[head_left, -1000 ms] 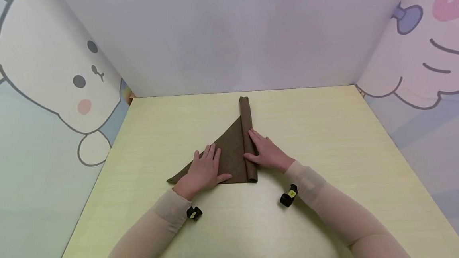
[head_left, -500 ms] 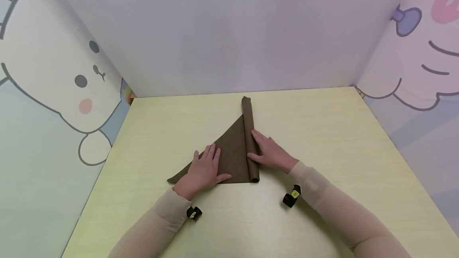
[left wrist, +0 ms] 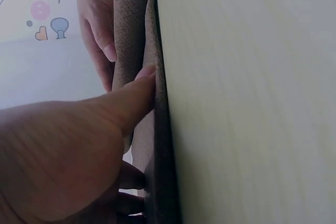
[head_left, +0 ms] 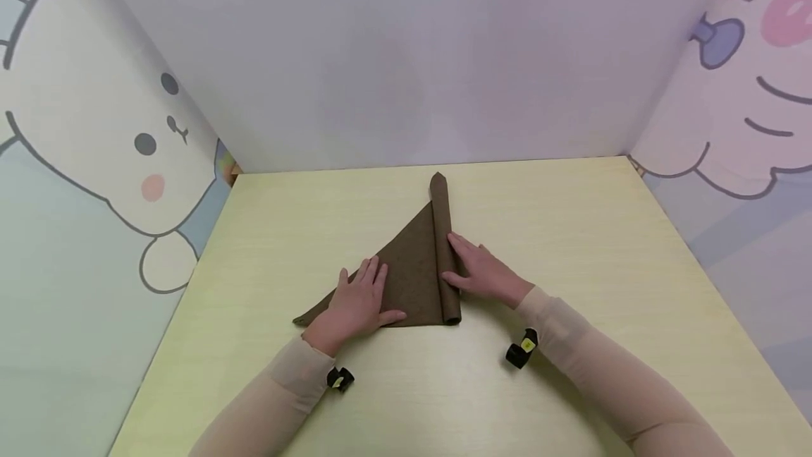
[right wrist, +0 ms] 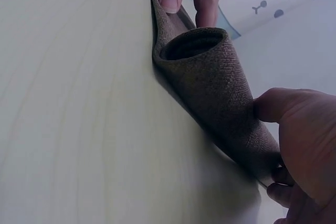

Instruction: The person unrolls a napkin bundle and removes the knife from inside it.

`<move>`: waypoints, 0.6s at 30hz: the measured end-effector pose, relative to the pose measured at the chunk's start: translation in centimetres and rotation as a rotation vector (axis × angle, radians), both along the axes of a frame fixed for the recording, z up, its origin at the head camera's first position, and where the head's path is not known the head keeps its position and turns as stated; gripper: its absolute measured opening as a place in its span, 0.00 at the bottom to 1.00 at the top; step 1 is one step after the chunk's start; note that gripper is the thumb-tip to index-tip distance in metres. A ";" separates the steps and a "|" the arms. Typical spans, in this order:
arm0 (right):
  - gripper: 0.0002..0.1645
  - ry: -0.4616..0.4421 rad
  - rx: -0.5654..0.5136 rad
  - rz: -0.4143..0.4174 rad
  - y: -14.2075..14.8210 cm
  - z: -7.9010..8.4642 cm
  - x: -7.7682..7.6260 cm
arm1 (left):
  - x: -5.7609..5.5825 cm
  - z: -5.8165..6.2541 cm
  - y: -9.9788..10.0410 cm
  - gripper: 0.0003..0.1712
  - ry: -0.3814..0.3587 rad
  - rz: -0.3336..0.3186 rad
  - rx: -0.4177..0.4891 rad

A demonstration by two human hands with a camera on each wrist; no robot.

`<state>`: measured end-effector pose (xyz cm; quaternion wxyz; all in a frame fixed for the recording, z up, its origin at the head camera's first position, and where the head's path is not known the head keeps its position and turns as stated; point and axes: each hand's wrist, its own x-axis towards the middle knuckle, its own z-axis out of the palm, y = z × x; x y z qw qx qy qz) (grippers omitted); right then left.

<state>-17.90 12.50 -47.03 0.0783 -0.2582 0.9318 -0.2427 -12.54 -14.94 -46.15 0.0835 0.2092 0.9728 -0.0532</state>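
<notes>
Two cartoon walls [head_left: 57, 245] flank one counter [head_left: 590, 231]. Leftmost, the left hand [head_left: 352, 305] spreads flat, fingers grasping nothing, hiding part of one cloth [head_left: 411, 284] mid-counter. Its right edge forms one roll [head_left: 442, 252], touched by the right hand's [head_left: 488, 273] extended, unclenched fingers. Two cameras [head_left: 521, 349] sit one per wrist.

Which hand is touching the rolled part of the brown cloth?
The right hand, set against the roll; the left hand rests spread on the flat part instead.
</notes>
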 end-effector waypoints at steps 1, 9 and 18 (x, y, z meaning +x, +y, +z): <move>0.50 0.000 0.002 0.000 0.1 0.0 0.0 | 0.0 0.0 0.0 0.58 -0.003 0.001 0.000; 0.48 -0.003 0.014 0.005 0.7 0.0 0.3 | 0.2 -0.3 -0.2 0.59 0.006 0.002 0.006; 0.47 0.003 0.011 0.016 0.9 -0.4 0.4 | 0.5 -0.2 -0.7 0.59 -0.005 0.012 0.024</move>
